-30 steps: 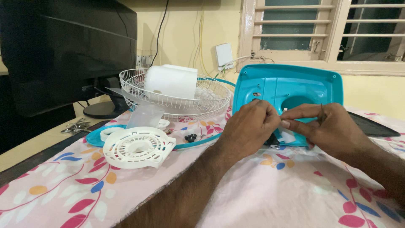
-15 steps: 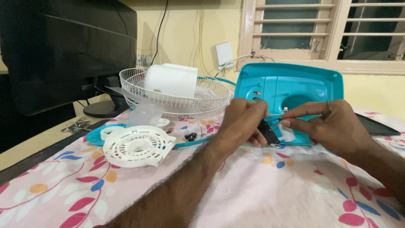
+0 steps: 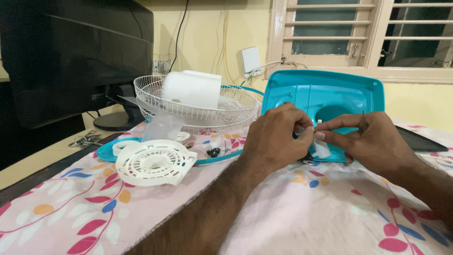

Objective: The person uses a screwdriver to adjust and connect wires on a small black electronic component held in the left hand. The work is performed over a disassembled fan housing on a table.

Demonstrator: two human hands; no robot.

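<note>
- Nearest, along the lower frame, a pink floral cloth (image 3: 292,217) covers the table, and both forearms reach up across it toward the centre.
- At lower left of centre lies a round white vented cover (image 3: 155,162), flat on the cloth, partly over a teal ring (image 3: 222,157).
- Just right of it sits a small black knob (image 3: 213,152).
- At centre, the left hand (image 3: 275,140) has its fingers curled together, thumb and forefinger pinched on a small white part (image 3: 322,148).
- The right hand (image 3: 373,141) meets it from the right, fingertips pressed on the same part; something thin also sticks up between its fingers, too small to tell.
- The small white part hangs at the lower front edge of the teal fan base (image 3: 325,97), which stands tilted up on edge, long axis left to right, hollow underside facing the camera.
- Farther, upper left of centre, a white wire fan guard (image 3: 198,111) lies dish-up, holding a white motor housing (image 3: 192,89).
- Farthest left stands a dark monitor (image 3: 71,52); a barred window (image 3: 358,28) fills the upper right.
</note>
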